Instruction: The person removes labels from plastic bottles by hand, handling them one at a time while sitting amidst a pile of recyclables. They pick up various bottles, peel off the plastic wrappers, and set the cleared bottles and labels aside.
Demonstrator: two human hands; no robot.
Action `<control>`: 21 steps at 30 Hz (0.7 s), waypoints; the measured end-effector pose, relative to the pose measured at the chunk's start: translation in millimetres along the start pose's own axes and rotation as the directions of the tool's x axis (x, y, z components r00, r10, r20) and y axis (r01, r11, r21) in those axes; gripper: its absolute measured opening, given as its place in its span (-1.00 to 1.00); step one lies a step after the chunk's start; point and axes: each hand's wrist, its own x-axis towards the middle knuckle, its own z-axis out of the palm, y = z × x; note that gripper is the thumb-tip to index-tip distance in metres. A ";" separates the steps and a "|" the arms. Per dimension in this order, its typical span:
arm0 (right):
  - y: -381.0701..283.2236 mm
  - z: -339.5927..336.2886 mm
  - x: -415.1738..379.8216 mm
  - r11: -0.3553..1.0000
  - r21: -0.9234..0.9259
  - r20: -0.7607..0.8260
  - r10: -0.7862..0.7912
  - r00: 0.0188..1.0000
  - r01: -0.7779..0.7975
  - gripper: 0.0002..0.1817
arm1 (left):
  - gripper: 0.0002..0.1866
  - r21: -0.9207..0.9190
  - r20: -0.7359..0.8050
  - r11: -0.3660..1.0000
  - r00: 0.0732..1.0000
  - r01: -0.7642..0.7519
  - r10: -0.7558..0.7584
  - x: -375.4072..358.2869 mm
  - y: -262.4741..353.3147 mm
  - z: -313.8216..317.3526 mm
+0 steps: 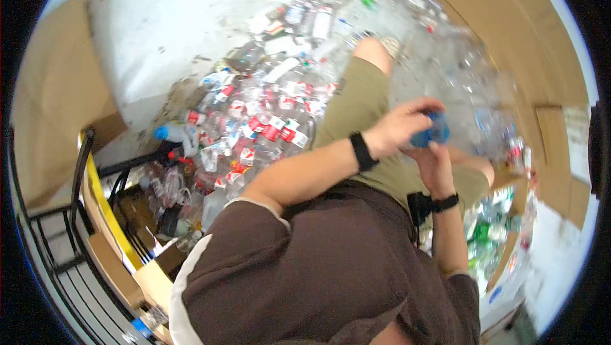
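A blue, see-through plastic bottle (436, 130), blurred and seen partly end-on, is held in front of my knees. My left hand (406, 124) curls round it from the left, fingers bent over its top side. From below, my right hand (433, 162) grips the near side, with the thumb against the blue plastic. The fingers cover much of the bottle, so its cap and full shape are hidden. To the left of my leg lies a large heap of clear plastic bottles (270, 129), many with red and white labels.
More clear bottles (468, 78) lie along a cardboard wall (528, 33) on the right. A cardboard box with green bottles (487, 234) stands beside my right arm. At left are a black metal rack (54, 243) and an open box with a yellow edge (111, 208).
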 end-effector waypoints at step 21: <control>-5.3 25.7 -2.6 0.997 -0.080 -0.103 -0.010 0.995 0.002 -0.33 | -0.54 -0.205 -0.057 0.977 0.996 0.049 -0.062 0.0 -1.4 1.0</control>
